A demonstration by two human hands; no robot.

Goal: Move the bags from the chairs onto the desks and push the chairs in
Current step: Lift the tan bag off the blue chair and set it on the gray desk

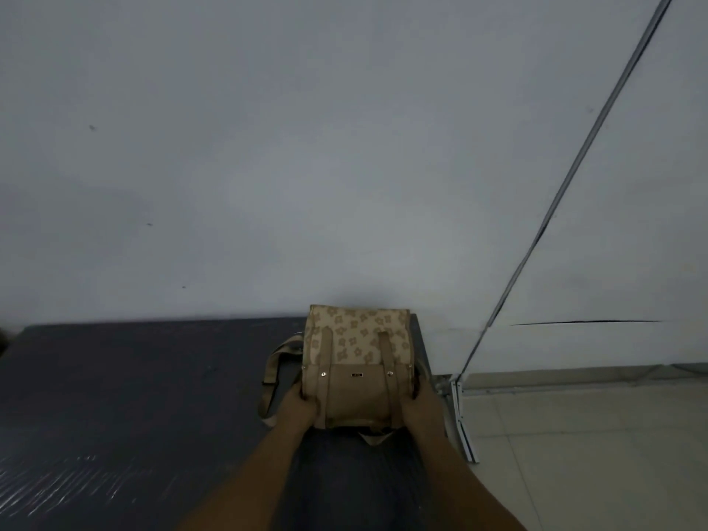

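Two hands | left hand (302, 406), right hand (421, 410) clasp bag (358, 362) sides | desk (134, 396)

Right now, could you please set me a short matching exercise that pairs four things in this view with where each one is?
Things:
1. bag
2. left hand
3. right hand
4. shoulder strap

Places:
A. gripping the bag's right side
B. lying on the desk left of the bag
C. at the desk's far right end, by the wall
D. gripping the bag's left side

Pairs: 1-C, 2-D, 3-A, 4-B
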